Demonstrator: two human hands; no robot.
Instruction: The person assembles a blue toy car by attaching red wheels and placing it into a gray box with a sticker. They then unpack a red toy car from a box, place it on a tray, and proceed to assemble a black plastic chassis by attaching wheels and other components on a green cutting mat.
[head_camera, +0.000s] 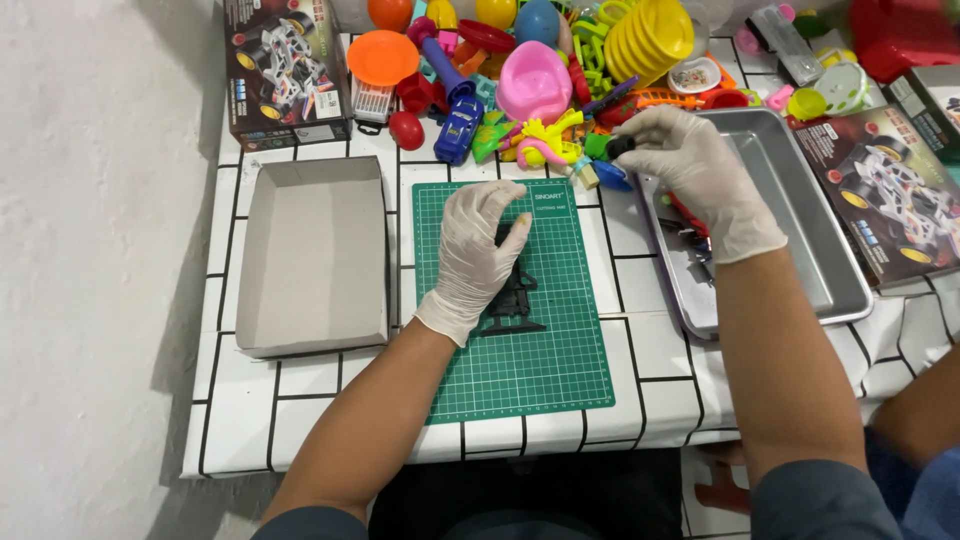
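Down on the white tiled table (320, 385), the person's left hand (478, 255), in a pale glove, lies flat on a green cutting mat (540, 370). Its fingers (490, 200) are spread and pressed over a black plastic toy part (515, 300), which sits near the middle of the mat; the part's lower end sticks out from under the palm toward 5 o'clock. The hand presses rather than grips.

At about 2 o'clock from the mat, the gloved right hand (700, 175) hovers over the near left corner of a shallow metal tray (820, 250). Its thumb and forefinger are pinched closed on a small black piece (620, 147), held just above the tray's rim. Under the hand, a few small dark and red bits lie in the tray, too hidden to make out.

At 9 o'clock from the mat lies an open grey cardboard box lid (315, 250). Along the table's far edge, at 12 o'clock, is a heap of bright plastic toys (540, 70): a pink potty, a blue toy car, yellow stacked rings. A printed toy box (285, 65) stands at 11 o'clock, and another printed box (885, 190) lies at 3 o'clock, beside the tray.
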